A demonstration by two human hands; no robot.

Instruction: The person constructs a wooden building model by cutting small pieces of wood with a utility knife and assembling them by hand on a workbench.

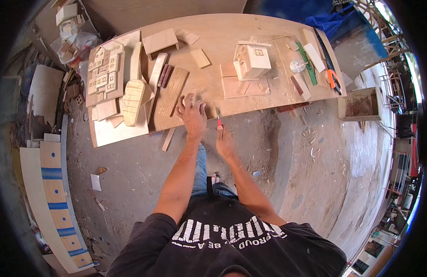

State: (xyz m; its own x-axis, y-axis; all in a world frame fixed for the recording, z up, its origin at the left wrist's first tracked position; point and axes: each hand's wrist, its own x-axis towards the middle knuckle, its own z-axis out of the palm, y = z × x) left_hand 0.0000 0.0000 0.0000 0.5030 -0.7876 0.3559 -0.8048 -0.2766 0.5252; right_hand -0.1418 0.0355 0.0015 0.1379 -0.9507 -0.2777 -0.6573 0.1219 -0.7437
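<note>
My left hand [192,114] lies at the near edge of the wooden table with its fingers spread and bent. Whether a small piece sits under its fingertips is hidden. Just right of it, my right hand [225,140] is closed around a small red-handled tool [219,122], whose slim tip points to the tabletop; its exact kind is too small to tell. A wide wooden board [173,91] lies left of my left hand. Farther right, a small wooden model house [253,60] stands on the table beside a thin flat wooden panel [245,87].
Wooden model fronts [105,69] and stacked offcuts crowd the table's left end. A handsaw [332,81] with an orange-and-black handle lies at the right end, near a green strip [306,63]. An open wooden box [361,104] stands beyond that end. Scraps litter the concrete floor [130,175].
</note>
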